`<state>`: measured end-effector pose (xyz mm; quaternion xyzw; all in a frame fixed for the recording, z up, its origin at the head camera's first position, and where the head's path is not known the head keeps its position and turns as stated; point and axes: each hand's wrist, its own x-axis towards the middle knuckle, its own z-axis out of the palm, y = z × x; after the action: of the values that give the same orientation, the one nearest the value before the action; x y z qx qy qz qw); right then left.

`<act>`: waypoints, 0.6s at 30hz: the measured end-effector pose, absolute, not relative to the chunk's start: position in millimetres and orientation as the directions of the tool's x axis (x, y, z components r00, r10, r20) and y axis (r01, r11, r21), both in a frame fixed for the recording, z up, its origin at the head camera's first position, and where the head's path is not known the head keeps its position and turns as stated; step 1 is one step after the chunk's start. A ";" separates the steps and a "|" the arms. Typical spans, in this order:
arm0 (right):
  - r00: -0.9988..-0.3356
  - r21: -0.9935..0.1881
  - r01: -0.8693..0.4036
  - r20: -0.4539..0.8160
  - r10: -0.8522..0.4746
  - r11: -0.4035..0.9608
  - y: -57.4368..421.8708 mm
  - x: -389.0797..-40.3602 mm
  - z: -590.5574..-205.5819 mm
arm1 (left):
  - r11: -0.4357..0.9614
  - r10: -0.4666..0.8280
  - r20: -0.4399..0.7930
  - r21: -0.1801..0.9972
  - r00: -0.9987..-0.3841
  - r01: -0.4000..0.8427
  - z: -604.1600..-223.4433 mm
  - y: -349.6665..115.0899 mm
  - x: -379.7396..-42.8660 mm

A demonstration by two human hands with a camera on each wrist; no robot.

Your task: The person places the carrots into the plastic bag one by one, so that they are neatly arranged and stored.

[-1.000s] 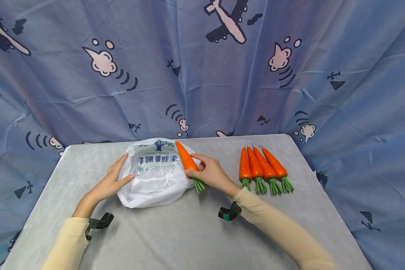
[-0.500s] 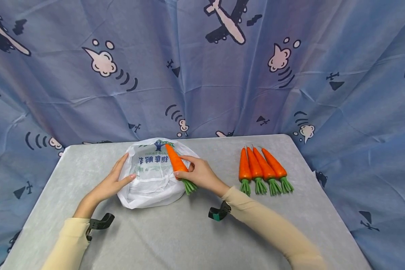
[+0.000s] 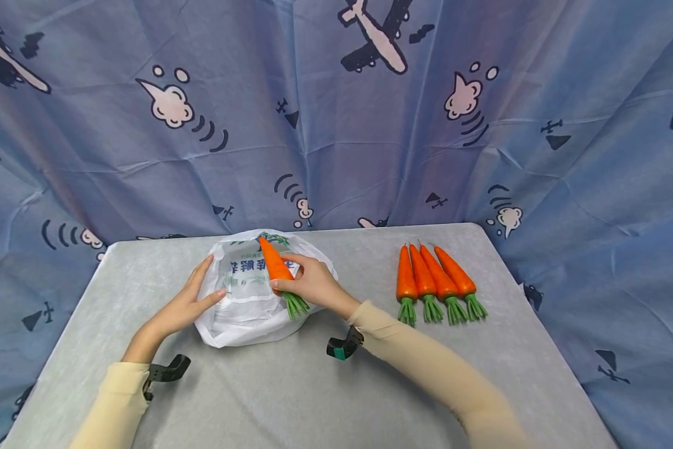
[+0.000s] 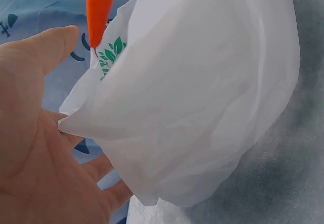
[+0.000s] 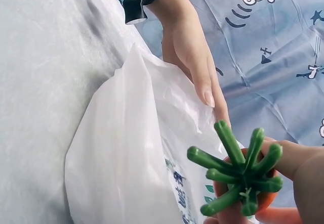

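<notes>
Over the open mouth of a white plastic bag (image 3: 241, 327), my right hand (image 3: 314, 284) grips a carrot (image 3: 275, 262) between thumb and fingers. Its orange tip points away from me, and its green stems (image 5: 245, 173) face the right wrist camera. My left hand (image 3: 183, 305) rests against the left side of the bag, fingers extended and thumb over the rim. In the left wrist view, part of the carrot (image 4: 101, 11) hangs above the bag's edge, and some left fingers are hidden behind the plastic. Printed lettering shows on the bag's inside.
Several carrots (image 3: 431, 280) lie side by side on the right of the grey table (image 3: 291, 399), stems toward me. A blue curtain (image 3: 336, 125) with printed planes hangs right behind the table's far edge.
My right hand has carried the carrot leftward, from the bag's right edge to over its opening. The left hand and the carrots on the table stay where they were.
</notes>
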<state>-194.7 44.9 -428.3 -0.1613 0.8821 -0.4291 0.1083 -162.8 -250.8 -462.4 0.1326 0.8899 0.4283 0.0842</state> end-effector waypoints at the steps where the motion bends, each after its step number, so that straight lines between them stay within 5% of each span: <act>1: -0.922 -0.795 -0.186 -0.063 -0.383 0.578 42.5 -195.0 -428.0 | 0.598 0.308 -0.039 0.785 -0.951 0.162 -462.1 -250.8 -162.8; 18: -0.888 -0.858 0.077 -0.291 -0.357 0.508 -2.3 -207.2 -430.4 | 0.596 0.312 -0.056 0.789 -0.949 0.149 -462.7 -251.5 -163.5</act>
<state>-207.2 -2.3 -430.4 -0.0833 0.8396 -0.4889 0.2215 -163.5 -251.5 -462.7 0.1297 0.8884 0.4301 0.0942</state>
